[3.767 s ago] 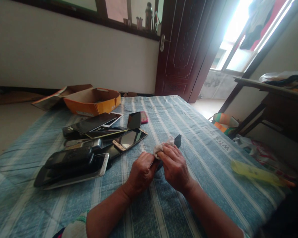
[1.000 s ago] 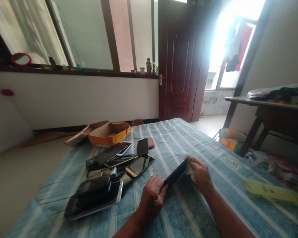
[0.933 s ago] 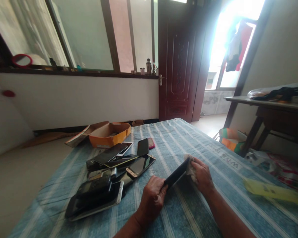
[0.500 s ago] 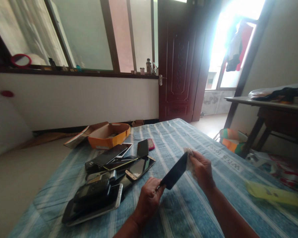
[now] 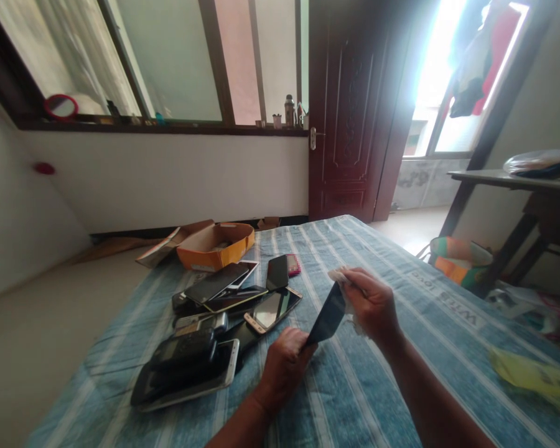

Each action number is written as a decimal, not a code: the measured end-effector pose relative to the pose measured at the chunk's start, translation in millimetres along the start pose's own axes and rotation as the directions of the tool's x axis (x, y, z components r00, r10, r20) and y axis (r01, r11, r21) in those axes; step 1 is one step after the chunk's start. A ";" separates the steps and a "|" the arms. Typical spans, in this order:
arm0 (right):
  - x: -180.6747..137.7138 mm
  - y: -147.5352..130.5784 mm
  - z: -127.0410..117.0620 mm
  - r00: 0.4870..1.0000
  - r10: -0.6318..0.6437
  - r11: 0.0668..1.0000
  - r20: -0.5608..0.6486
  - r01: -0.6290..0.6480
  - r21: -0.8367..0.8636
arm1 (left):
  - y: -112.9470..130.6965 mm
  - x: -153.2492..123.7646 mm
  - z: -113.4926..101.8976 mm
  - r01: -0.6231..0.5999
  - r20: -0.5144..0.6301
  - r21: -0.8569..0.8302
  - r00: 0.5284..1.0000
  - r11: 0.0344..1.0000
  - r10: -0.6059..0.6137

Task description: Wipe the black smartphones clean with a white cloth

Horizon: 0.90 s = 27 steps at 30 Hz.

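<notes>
A dark phone (image 5: 327, 318) is held up on edge over the blue striped bedcover (image 5: 401, 348). My left hand (image 5: 284, 367) is closed on its lower end. My right hand (image 5: 372, 305) is closed on a small white cloth (image 5: 338, 275), which it presses against the phone's upper end. A pile of several phones (image 5: 214, 330) lies on the cover to the left of my hands.
An orange cardboard box (image 5: 217, 244) with its lid off sits at the far edge of the cover. A yellow-green plastic item (image 5: 532, 373) lies at the right. A wooden table (image 5: 518, 211) stands at the right, a dark door (image 5: 354, 106) behind.
The phone has been tipped up more steeply between my hands. My right hand with the cloth has risen to its top end. The view has shifted a little.
</notes>
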State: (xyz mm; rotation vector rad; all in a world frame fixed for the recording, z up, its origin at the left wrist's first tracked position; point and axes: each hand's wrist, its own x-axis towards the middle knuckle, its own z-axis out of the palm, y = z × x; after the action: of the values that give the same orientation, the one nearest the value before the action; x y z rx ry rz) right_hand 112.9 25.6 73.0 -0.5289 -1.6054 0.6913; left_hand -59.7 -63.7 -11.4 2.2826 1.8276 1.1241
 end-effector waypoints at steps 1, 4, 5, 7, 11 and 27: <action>-0.3 -0.8 0.0 0.999 -0.039 0.999 0.023 0.039 -0.029 | -0.6 0.1 1.3 -0.003 0.000 0.038 1.000 0.999 0.003; -1.9 -3.2 -0.9 0.988 -0.136 0.985 0.072 0.143 -0.094 | -1.5 1.2 4.1 -0.027 0.007 0.144 1.000 0.989 0.026; -2.5 -3.6 -1.3 0.984 -0.158 0.980 0.080 0.166 -0.106 | -1.4 1.7 4.6 -0.036 0.011 0.173 0.999 0.984 0.034; -3.6 -3.8 -1.7 0.978 -0.186 0.974 0.093 0.196 -0.115 | -1.1 3.3 4.9 -0.049 0.023 0.230 0.999 0.972 0.045; -5.7 -2.4 -0.6 0.972 -0.206 0.969 0.112 0.219 -0.117 | -0.5 6.9 4.5 -0.071 0.058 0.326 0.997 0.943 0.055; -10.6 -11.6 21.3 0.938 -0.276 0.941 0.212 0.309 -0.141 | 7.0 21.1 -26.4 0.046 -0.066 -0.189 0.996 0.981 -0.060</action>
State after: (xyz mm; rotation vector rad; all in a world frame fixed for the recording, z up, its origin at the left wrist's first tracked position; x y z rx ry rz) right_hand 93.9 7.1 72.0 -0.3429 -1.8872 0.3872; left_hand -66.4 -58.7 22.1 2.1044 1.7119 1.3230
